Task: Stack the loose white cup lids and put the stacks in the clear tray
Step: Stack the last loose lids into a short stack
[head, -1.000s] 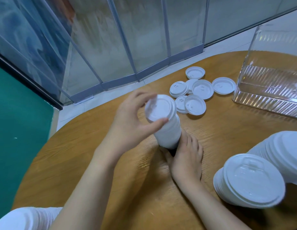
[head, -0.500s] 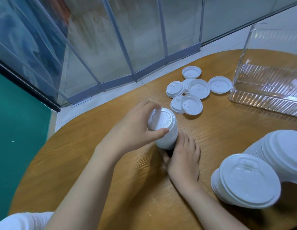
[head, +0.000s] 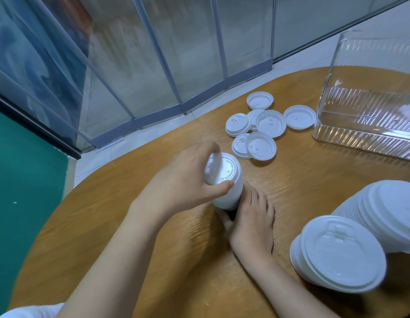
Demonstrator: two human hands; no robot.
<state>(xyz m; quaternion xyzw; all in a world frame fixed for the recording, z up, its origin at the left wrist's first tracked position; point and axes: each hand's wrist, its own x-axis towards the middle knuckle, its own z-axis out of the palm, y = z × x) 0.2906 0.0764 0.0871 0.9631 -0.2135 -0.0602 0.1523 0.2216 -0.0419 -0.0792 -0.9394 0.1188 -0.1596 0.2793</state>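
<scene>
**Both hands on an upright stack of lids**

On the wooden worktop (head: pixel 135 226) the left hand (head: pixel 183 184) grips the top of a small upright stack of lids (head: pixel 224 180), its fingers (head: pixel 219 188) curled and pinching the topmost lid at its rim. The right hand (head: pixel 252 222) rests low on the worktop, its fingers wrapped round the base of the same stack. Beyond it lie the loose lids (head: pixel 270 123), some overlapping, near the clear tray (head: pixel 360 138) at the far right, which holds no stacks. Two bigger stacks lie on their sides at the near right: the front stack (head: pixel 337 255) and, touching it behind, the rear stack (head: pixel 387 210).
</scene>
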